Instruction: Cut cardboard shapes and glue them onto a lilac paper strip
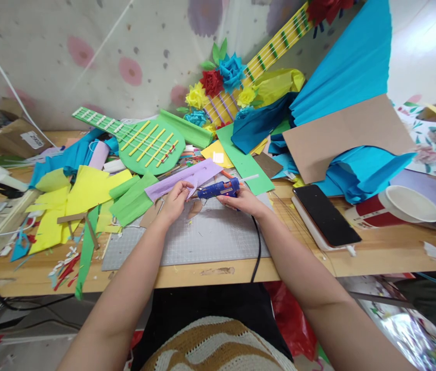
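My right hand [245, 200] is wrapped round a blue hot glue gun [214, 189], its nozzle pointing left and a white glue stick [249, 178] jutting from its back. Close to the nozzle, my left hand [175, 201] has its thumb and fingers closed on a small piece of lilac paper [192, 186]. A larger lilac paper strip [181, 179] lies just behind that hand. Both hands are over a grey cutting mat [210, 242]. The fingers partly hide the small piece, so whether the nozzle touches it I cannot tell.
A green paper guitar [152, 147] lies behind on the left; a yellow one with paper flowers [275, 49] leans on the wall. Yellow paper sheets [86, 190] spread left. To the right are a phone [327, 214], a paper cup [391, 206] and brown cardboard [349, 131]. The gun's black cord [258, 247] crosses the table edge.
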Demonstrator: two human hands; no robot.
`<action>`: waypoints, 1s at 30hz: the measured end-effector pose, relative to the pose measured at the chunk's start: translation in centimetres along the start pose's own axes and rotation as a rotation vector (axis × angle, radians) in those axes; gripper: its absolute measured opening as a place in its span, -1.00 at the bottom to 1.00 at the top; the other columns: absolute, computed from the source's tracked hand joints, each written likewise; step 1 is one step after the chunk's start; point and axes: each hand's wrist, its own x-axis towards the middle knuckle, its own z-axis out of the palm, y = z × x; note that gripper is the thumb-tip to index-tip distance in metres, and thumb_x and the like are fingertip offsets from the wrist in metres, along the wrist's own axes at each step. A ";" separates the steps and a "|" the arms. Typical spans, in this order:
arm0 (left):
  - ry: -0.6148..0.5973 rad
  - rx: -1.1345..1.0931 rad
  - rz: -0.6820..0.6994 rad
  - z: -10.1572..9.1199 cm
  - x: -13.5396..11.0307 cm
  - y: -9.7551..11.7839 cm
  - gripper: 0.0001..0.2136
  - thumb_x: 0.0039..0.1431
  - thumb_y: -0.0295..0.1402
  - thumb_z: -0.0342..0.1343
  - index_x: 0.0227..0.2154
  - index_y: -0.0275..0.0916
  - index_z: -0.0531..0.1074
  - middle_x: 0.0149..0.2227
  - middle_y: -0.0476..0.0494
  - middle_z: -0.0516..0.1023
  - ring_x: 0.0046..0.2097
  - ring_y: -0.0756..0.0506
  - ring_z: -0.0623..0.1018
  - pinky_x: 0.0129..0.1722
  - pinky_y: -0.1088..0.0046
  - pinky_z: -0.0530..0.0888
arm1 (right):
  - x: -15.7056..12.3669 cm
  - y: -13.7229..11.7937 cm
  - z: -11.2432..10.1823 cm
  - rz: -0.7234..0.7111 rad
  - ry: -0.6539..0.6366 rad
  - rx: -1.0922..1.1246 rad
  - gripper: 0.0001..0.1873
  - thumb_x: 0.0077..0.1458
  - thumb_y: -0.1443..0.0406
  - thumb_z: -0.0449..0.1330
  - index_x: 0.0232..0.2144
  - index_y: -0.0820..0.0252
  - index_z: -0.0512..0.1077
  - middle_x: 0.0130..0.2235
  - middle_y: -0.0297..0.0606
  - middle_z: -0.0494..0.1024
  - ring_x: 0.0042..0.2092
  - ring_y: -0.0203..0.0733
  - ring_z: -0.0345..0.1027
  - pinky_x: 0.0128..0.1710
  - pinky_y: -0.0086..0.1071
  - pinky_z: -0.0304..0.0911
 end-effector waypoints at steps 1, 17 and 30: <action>0.000 0.001 0.000 0.0 0.0 0.0 -0.87 0.12 -0.40 -0.11 -0.30 -0.22 0.31 -0.53 0.05 0.23 -0.49 0.02 0.25 -0.47 0.51 0.21 | 0.0 0.0 0.0 0.006 0.000 0.004 -0.56 -0.10 -0.01 0.18 -0.32 0.23 0.40 -0.56 -0.35 0.37 -0.60 -0.42 0.13 -0.62 -0.48 0.09; -0.018 0.025 0.045 -0.1 0.4 -1.3 -0.84 0.12 -0.35 -0.11 -0.27 -0.20 0.31 -0.53 0.05 0.20 -0.47 0.01 0.25 -0.46 0.50 0.20 | 0.3 0.2 -0.5 0.055 0.082 0.008 -0.58 -0.19 -0.01 0.22 -0.44 0.23 0.38 -0.56 -0.35 0.36 -0.53 -0.34 0.18 -0.52 -0.42 0.14; -0.008 0.042 0.021 0.0 0.1 -0.4 -0.86 0.12 -0.38 -0.11 -0.30 -0.22 0.30 -0.54 0.05 0.20 -0.49 0.01 0.24 -0.46 0.49 0.20 | 0.0 0.2 -0.1 0.045 0.014 0.016 -0.56 -0.13 0.00 0.19 -0.30 0.21 0.39 -0.60 -0.40 0.31 -0.58 -0.38 0.14 -0.58 -0.46 0.10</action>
